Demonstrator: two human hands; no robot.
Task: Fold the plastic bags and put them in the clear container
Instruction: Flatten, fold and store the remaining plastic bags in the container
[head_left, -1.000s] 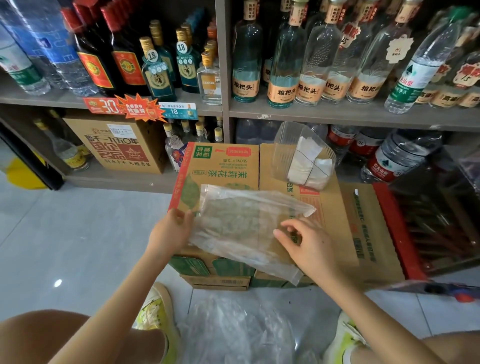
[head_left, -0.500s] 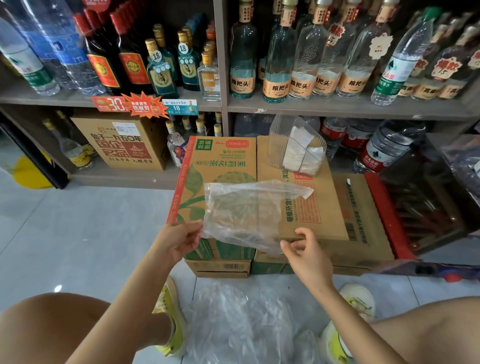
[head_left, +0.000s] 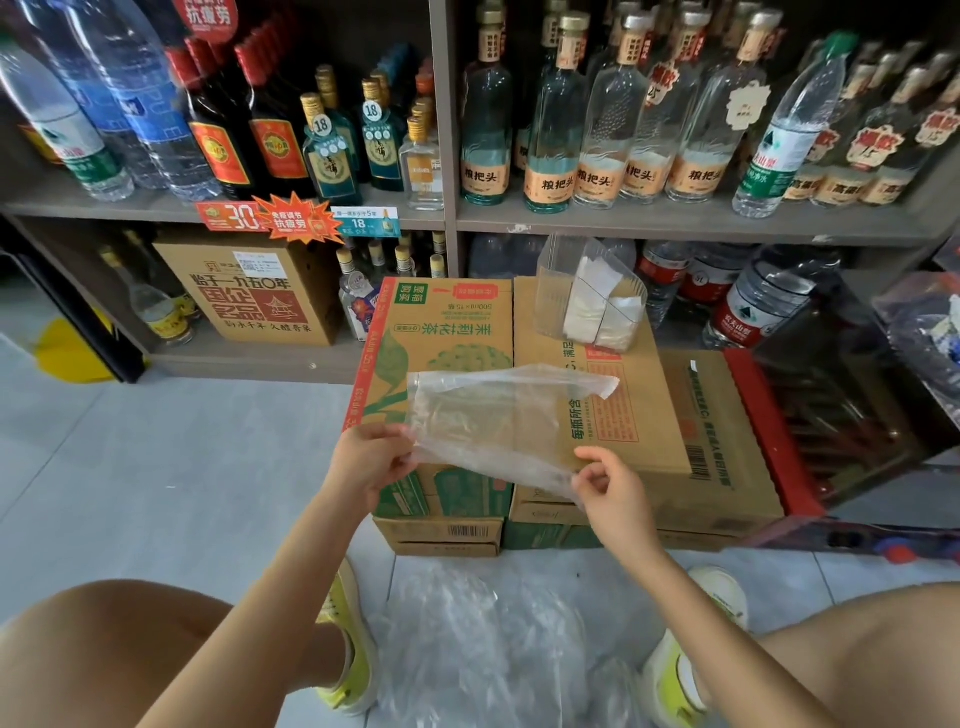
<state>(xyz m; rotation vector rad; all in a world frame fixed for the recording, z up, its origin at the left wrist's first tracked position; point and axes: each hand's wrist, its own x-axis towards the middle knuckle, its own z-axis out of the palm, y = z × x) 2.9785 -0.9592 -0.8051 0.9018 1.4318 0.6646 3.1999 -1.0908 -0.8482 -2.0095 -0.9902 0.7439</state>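
**A flimsy bag, pinched at two corners**

I hold one plastic bag (head_left: 498, 421) in the air at the middle of the frame, just above the cardboard boxes (head_left: 452, 338). My left hand (head_left: 371, 462) pinches its near left corner between thumb and fingers. My right hand (head_left: 615, 493) pinches the near right edge the same way. The far edge droops towards the boxes and one corner sticks out at the right.

The film is thin, see-through and crinkled, so I judge it nearly weightless and quite limp. It will sag wherever I do not support it, and it probably slides on itself, so a fold may spring open unless I press it flat. Corners and edges look like the best places to take hold; a grip in the middle would only bunch it up.

The clear container (head_left: 550, 291) stands on the boxes above the bag, towards the upper middle of the frame, with white folded bags (head_left: 592, 306) already inside. A loose pile of bags (head_left: 467, 639) lies on the floor between my shoes at the bottom.
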